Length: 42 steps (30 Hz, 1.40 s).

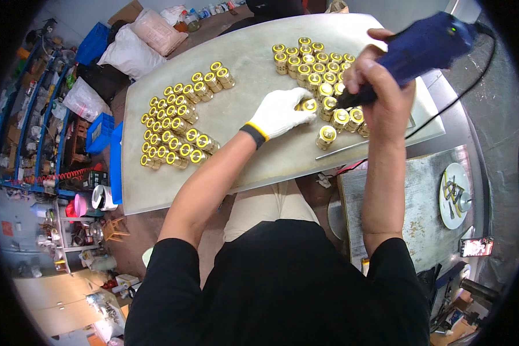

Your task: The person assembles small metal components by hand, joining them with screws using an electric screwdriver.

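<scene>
Two hands are at work on the table (230, 115). One brass cap (309, 105) is pinched in the gloved left hand (279, 112), kept steady just under the driver (421, 49), which is clasped tight in the right hand (380, 86); more caps (314, 63) are clustered beyond.
</scene>
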Each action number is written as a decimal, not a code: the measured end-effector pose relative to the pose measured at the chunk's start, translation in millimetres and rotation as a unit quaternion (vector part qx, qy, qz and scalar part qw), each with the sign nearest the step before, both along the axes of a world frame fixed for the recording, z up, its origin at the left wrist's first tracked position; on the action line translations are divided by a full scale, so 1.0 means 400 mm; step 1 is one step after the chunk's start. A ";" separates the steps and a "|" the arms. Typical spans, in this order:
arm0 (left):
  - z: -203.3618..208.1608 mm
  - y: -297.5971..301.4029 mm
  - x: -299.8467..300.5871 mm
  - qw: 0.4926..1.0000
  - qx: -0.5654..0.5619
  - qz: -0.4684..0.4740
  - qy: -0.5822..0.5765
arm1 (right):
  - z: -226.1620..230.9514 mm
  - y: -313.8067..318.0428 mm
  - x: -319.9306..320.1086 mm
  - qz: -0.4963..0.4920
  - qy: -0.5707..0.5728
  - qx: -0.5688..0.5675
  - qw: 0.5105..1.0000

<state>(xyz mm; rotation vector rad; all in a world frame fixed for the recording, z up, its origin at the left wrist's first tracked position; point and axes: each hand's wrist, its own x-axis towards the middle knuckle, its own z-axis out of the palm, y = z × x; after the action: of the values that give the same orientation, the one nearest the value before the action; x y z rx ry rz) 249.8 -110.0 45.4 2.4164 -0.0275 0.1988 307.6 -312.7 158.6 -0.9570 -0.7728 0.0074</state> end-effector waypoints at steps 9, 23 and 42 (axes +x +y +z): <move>-0.005 -0.012 -0.139 0.999 0.012 0.031 0.012 | -0.122 0.140 -0.004 0.061 0.057 -0.073 0.994; -0.028 -0.023 -0.125 0.998 -0.067 0.014 -0.015 | -0.145 0.159 -0.007 0.109 0.041 -0.101 0.988; -0.045 -0.034 -0.125 0.998 0.043 0.036 -0.023 | -0.163 0.182 -0.037 0.016 0.008 -0.191 0.981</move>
<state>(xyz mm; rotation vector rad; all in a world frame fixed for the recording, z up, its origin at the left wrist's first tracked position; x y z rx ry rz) 199.6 -123.4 27.4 2.4995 0.0315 0.2914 292.6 -240.0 93.4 -1.3062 -0.7864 0.1971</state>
